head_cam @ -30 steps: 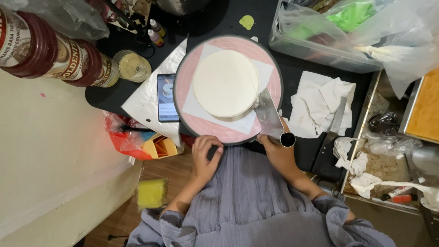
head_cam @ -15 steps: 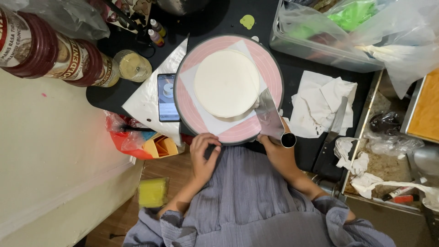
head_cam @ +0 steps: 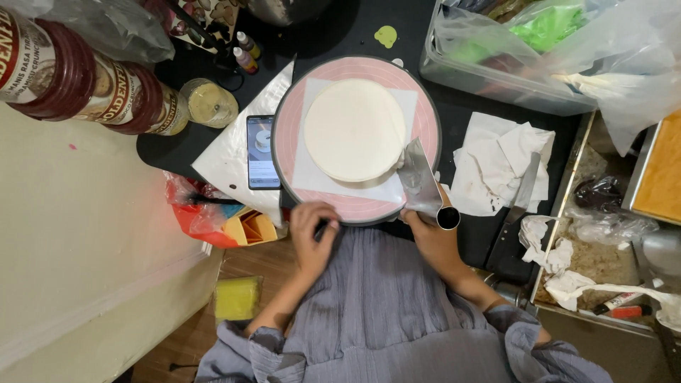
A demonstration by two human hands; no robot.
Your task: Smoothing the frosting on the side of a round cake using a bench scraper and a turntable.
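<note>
A round white frosted cake [head_cam: 355, 130] sits on a square of white paper on a pink turntable [head_cam: 323, 96] with a dark rim. My right hand [head_cam: 430, 237] grips a metal scraper [head_cam: 419, 179], whose blade stands against the cake's lower right side. My left hand [head_cam: 313, 228] rests on the turntable's near rim, fingers curled over the edge. A phone [head_cam: 262, 151] with a lit screen lies just left of the turntable on white paper.
Large jars [head_cam: 85, 85] lie at the far left, small bottles [head_cam: 245, 50] behind. Crumpled white paper [head_cam: 500, 167] and a knife [head_cam: 516, 213] lie right of the turntable. A clear tub [head_cam: 496, 78] with piping bags stands at the back right. Red and orange packets [head_cam: 227, 223] sit near the table's edge.
The turntable and its paper square have rotated under the scraper. My left hand has shifted along the near rim. The scraper stays against the cake's side.
</note>
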